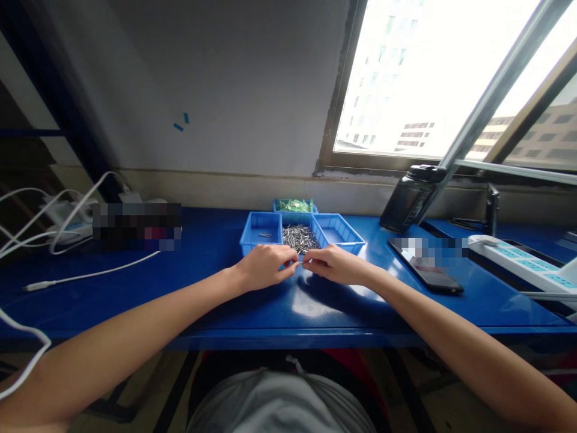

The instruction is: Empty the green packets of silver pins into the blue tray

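Observation:
My left hand (268, 266) and my right hand (334, 263) meet over the table in front of the trays, fingertips pinched almost together. Between them runs a thin, small metal pin (301, 263), gripped from both ends; its exact shape is too small to make out. Just beyond my fingers lies a heap of small metal pins (301, 238). To its left stands a blue tray (246, 236) with a few pins inside. On its right is another blue tray (358, 242). Behind the heap, a blue bin holds a green plastic bag (294, 205).
A black bottle (408, 198) stands at the back right, near a phone (426, 270) and a white power strip (527, 261). White cables (103, 272) run across the left side. The blue table's front edge (288, 338) lies below my hands.

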`<state>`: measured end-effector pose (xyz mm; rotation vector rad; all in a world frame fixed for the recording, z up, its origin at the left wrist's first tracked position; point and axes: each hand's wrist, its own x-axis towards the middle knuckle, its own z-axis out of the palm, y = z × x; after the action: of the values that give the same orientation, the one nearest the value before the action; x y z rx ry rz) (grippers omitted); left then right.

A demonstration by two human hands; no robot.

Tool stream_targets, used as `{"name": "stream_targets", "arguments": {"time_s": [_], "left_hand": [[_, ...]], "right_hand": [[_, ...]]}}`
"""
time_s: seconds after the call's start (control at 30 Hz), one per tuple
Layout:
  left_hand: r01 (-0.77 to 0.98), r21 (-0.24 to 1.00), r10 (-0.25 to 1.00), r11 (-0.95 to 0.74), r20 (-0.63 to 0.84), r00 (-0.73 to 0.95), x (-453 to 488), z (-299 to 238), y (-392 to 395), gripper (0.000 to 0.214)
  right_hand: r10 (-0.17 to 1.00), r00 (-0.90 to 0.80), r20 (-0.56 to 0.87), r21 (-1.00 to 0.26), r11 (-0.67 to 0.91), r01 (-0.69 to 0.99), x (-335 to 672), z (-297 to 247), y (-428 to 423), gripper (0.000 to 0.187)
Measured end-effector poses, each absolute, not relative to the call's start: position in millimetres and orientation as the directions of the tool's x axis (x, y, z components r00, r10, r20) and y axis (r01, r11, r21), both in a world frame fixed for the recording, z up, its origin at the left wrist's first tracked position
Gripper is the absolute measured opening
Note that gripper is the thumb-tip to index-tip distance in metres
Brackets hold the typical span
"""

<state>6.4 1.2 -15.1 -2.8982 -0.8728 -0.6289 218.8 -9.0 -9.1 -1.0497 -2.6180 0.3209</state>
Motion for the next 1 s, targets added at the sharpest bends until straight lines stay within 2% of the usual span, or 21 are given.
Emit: {"name": "stream_targets", "arguments": {"time_s": [0.3,0.47,0.6,0.73,1.0], "left_hand": [[0.46,-0.015,0.413,-0.888,0.414,0.811,6.6,-17.0,-1.6,0.022],[0.478,-0.016,0.427,-0.878,0.425,0.798,6.5,-14.7,-2.1,0.023],[0.538,-0.008,0.487,-0.843,0.417,0.768,6.8,-14.2,-0.8,0.02],[0.575,0.029,0.54,-0.817,0.387,0.747,6.6,-16.4,1.5,0.016],[0.571,0.172,0.594,-0.802,0.322,0.737,7.6,-16.6,1.6,0.016]], "right_hand": [[0.641,-0.749,0.167,-0.268,0.761,0.591,215.1,-10.4,-10.9,0.02],[0.656,-0.734,0.175,-0.26,0.75,0.608,216.1,-11.9,-9.9,0.019],[0.706,-0.684,0.184,-0.271,0.705,0.656,217.4,-9.7,-9.9,0.019],[0.726,-0.655,0.21,-0.321,0.684,0.655,217.0,-5.9,-11.5,0.018],[0.669,-0.717,0.199,-0.457,0.71,0.536,218.0,-5.7,-13.3,0.02]]}}
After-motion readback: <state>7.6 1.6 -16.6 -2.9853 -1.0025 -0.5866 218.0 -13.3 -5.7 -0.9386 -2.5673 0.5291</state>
